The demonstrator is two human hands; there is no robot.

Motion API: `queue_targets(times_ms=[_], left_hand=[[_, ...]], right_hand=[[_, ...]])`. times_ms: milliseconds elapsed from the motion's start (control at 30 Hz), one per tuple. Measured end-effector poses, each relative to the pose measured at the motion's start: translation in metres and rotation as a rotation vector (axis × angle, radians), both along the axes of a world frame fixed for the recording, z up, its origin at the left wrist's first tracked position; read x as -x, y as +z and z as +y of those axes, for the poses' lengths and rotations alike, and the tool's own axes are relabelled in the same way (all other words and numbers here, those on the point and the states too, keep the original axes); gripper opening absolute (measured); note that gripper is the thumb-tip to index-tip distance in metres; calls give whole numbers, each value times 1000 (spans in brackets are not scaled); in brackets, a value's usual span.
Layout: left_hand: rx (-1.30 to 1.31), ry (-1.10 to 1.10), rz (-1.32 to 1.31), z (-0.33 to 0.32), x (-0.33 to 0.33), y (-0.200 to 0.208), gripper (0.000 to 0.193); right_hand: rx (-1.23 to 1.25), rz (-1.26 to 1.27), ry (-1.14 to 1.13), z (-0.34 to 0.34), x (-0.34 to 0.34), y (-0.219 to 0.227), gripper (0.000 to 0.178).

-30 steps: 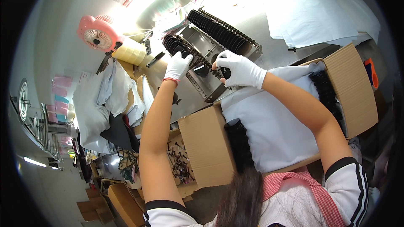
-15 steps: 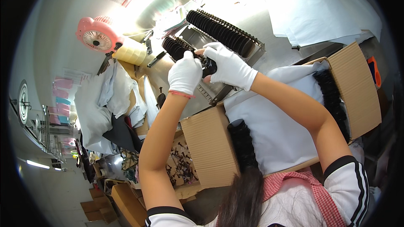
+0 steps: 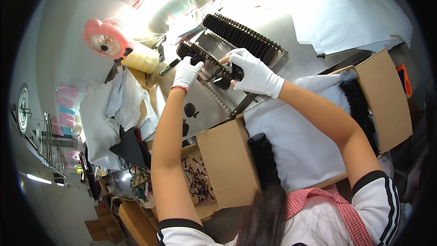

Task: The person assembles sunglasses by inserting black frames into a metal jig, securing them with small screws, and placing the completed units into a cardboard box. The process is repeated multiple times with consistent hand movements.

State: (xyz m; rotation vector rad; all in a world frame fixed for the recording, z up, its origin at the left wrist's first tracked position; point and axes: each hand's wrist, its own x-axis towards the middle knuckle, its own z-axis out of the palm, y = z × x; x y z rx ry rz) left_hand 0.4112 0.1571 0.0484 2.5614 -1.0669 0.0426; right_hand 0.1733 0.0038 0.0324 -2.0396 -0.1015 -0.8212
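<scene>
My left hand [image 3: 186,72], in a white glove with bare fingertips, is closed on a black disc [image 3: 195,58] at the near end of a short row of black discs [image 3: 183,50]. These discs have small metal stems and sit in a metal rack [image 3: 214,94]. My right hand [image 3: 257,74], gloved alike, has its thumb and fingers around several black discs [image 3: 236,72]. One disc [image 3: 222,82] faces outward at the left of that bunch. Beyond my right hand stands a longer row of black discs [image 3: 239,35]. My palms hide part of the rack.
An open cardboard box [image 3: 230,161] with white sheeting [image 3: 296,136] and black disc stacks lies below my right arm. A bin of small dark stemmed parts [image 3: 198,182] is beside it. Loose discs [image 3: 190,109], a marker [image 3: 169,67], a pink fan [image 3: 104,41] and white sheets [image 3: 350,16] lie around.
My hands have drawn apart. The left has moved left and slightly up to the short row; the right has shifted slightly right and down with its discs. More of the rack shows between them.
</scene>
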Motion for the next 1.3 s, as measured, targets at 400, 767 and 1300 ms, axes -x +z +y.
queue_targets(times_ms=[400, 767, 1300], left_hand=[[-404, -29, -401, -28, 104, 33, 19], [33, -367, 506, 19, 80, 49, 22], [97, -223, -330, -39, -94, -8, 96]], right_hand=[[-146, 74, -82, 4, -6, -1, 53], [5, 55, 39, 9, 4, 12, 45], [133, 150, 304, -24, 2, -14, 29]])
